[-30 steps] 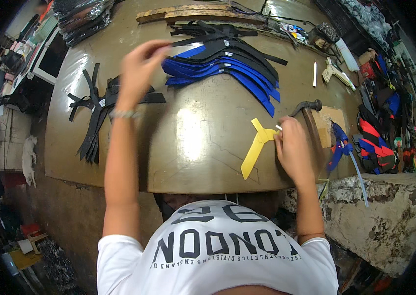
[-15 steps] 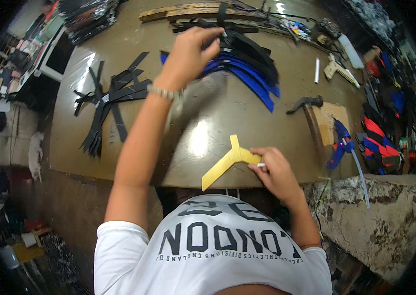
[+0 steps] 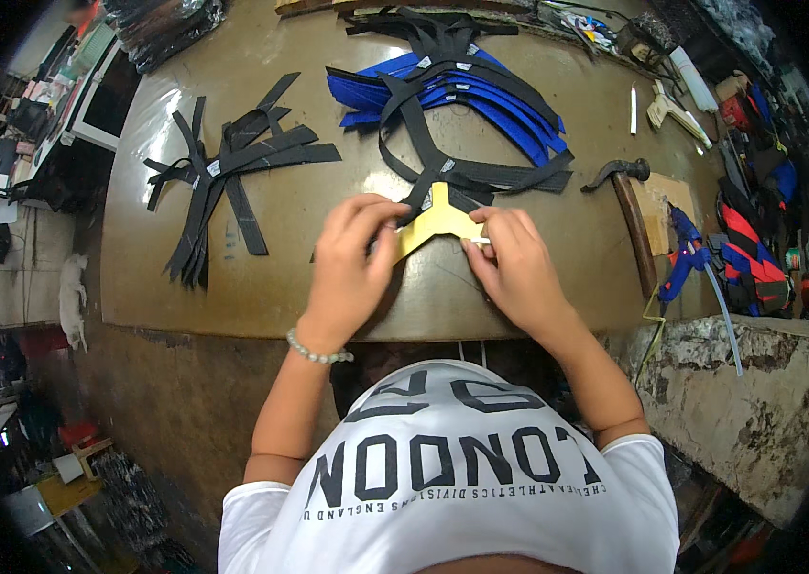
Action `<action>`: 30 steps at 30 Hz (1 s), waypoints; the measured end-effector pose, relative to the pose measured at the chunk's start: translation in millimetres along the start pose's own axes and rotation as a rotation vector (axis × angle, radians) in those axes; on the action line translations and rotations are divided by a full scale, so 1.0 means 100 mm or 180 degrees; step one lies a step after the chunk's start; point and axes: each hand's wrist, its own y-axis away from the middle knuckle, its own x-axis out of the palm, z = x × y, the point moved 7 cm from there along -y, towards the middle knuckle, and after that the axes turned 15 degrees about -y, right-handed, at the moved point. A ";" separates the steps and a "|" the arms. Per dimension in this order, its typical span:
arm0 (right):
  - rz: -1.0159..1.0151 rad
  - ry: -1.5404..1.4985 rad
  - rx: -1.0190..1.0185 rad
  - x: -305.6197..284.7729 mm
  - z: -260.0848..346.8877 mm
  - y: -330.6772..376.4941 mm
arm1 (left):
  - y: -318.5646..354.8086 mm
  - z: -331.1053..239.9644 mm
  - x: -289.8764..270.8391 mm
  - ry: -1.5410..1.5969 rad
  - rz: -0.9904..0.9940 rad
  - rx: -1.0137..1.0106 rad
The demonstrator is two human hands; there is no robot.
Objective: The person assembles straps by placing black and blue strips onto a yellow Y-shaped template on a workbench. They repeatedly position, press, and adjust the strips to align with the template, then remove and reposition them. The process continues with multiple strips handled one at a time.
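Well to the left of the yellow Y-shaped piece (image 3: 440,220), a bundle of black straps (image 3: 213,172) lies fanned out on the table (image 3: 275,292). The person's left hand (image 3: 355,258) is at the yellow piece's left arm, fingers bent against it; whether they pinch it or only press cannot be told. The yellow piece lies between the two hands, on top of a black strap piece (image 3: 519,177) that spreads out beyond it. Farther beyond it sits a stack of blue and black pieces (image 3: 462,91). The right hand (image 3: 516,266) touches the yellow piece's right arm, thumb and finger closed on a small white stick (image 3: 484,241). Well right of the yellow piece lies a hammer (image 3: 638,234).
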 end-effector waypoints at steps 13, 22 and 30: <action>-0.0025 -0.0403 -0.0058 -0.02 -0.19 0.16 | -1.31 0.10 0.68 -0.1227 0.1471 0.0675; -0.0078 -0.0698 0.0124 -0.02 -0.25 0.20 | -1.08 0.21 0.89 -0.0685 0.3111 0.0624; -0.0061 -0.0313 -0.0181 -0.06 -0.23 0.23 | -0.93 0.18 0.82 -0.0793 0.2772 0.1311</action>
